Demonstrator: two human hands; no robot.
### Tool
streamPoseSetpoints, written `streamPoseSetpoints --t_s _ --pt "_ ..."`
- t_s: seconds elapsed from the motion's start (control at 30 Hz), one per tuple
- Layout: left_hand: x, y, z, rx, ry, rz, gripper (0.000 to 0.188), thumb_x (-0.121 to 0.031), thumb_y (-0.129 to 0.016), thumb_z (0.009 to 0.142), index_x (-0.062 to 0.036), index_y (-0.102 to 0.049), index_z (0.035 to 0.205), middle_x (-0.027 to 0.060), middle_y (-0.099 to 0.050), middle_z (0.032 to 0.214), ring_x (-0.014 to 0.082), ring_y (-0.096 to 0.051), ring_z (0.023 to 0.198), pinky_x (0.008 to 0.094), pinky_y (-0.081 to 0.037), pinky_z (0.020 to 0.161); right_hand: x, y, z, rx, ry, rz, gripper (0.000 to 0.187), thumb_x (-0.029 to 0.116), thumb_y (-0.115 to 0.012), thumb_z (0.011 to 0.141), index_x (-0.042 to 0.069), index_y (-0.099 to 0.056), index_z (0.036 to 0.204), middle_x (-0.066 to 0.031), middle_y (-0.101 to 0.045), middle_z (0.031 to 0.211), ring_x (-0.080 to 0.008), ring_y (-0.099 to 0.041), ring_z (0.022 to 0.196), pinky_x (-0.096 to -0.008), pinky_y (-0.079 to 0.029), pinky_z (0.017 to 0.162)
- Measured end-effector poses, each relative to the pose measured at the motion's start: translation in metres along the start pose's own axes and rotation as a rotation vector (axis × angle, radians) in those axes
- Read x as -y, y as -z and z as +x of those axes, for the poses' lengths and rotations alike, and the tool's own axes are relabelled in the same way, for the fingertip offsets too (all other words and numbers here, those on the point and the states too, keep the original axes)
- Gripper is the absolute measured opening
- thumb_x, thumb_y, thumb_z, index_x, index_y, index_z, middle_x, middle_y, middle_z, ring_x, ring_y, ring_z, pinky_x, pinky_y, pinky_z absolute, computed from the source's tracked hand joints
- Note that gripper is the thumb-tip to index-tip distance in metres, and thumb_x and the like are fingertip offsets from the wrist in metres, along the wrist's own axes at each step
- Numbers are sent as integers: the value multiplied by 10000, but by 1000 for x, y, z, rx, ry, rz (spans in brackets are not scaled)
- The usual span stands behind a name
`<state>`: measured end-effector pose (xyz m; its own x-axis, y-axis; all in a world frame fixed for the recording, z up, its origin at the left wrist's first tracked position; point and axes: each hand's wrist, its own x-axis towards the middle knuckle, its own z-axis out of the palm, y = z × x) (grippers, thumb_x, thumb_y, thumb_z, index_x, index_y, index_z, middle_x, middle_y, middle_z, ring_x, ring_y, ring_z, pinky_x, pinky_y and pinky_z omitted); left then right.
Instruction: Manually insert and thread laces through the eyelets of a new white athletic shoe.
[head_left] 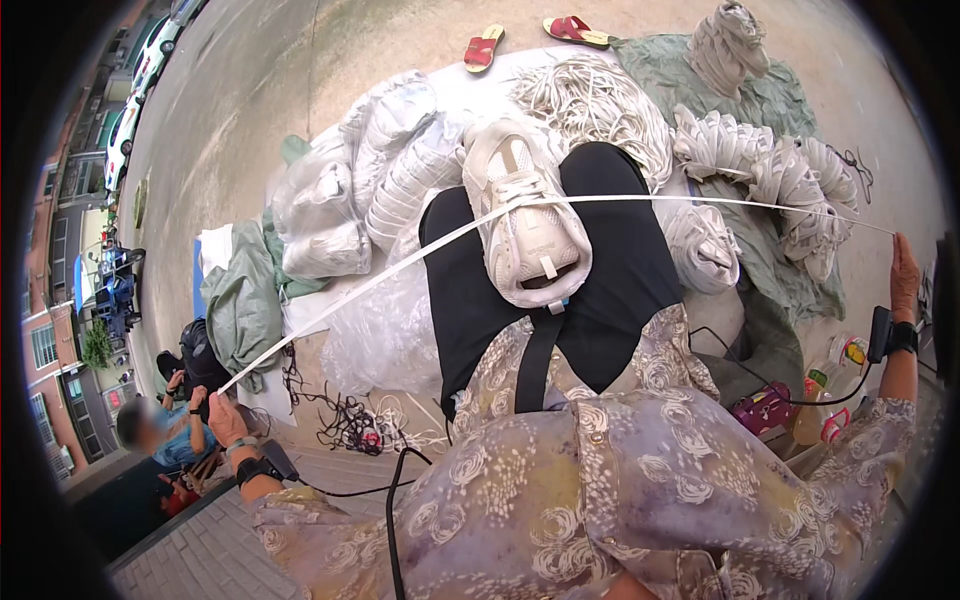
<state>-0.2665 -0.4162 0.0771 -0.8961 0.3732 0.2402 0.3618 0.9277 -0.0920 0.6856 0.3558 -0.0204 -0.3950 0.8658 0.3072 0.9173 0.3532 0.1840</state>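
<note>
A white-and-beige sneaker rests across my black-clad thighs, its heel opening toward me. From its partly threaded eyelets a long white shoelace runs out taut to both sides. At far left, my left hand is closed on one end of the lace. My right hand, stretched out at far right, pinches the other end. Both arms are spread wide, and each wrist wears a dark strap with a small device.
Beyond my knees lie a heap of loose white laces, bundled pale shoes and plastic-wrapped bundles. Red slippers sit on the ground. Black cords tangle at left. Bottles stand at right. Another person sits at far left.
</note>
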Motion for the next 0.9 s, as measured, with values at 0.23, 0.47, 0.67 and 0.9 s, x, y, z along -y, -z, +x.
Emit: streamPoseSetpoints --t_s 0.23,0.47,0.67,0.9 --pt "7 -8 9 124 555 -541 386 -356 -466 889 -12 -571 750 47 -490 534 169 -485 420 328 -365 391 41 -10 15 300 -670 299 301 331 -464 923 88 -616 1015 -63 -594 740 -194 -572 632 -337 -490 552" --pt "-302 -34 -68 999 -132 -897 332 -292 -533 893 -36 -584 688 -22 -441 503 42 -376 439 210 -284 409 420 88 -36 1274 -478 1591 153 199 -520 887 67 -564 822 47 -428 556 -38 -362 413 -231 -444 469" --pt "-448 1 -116 578 -736 -789 356 -339 -662 786 -38 -483 723 122 -520 532 293 -530 494 376 -410 475 538 103 -29 1278 -219 1839 162 216 -548 903 62 -596 887 22 -569 690 -41 -508 560 -190 -435 540" --pt "-461 -12 -127 503 -790 -651 305 -292 -591 827 -18 -458 835 197 -559 591 390 -573 593 471 -436 532 553 101 -18 1118 -200 1826 165 213 -589 887 61 -643 924 42 -607 804 -25 -516 660 -182 -426 608"
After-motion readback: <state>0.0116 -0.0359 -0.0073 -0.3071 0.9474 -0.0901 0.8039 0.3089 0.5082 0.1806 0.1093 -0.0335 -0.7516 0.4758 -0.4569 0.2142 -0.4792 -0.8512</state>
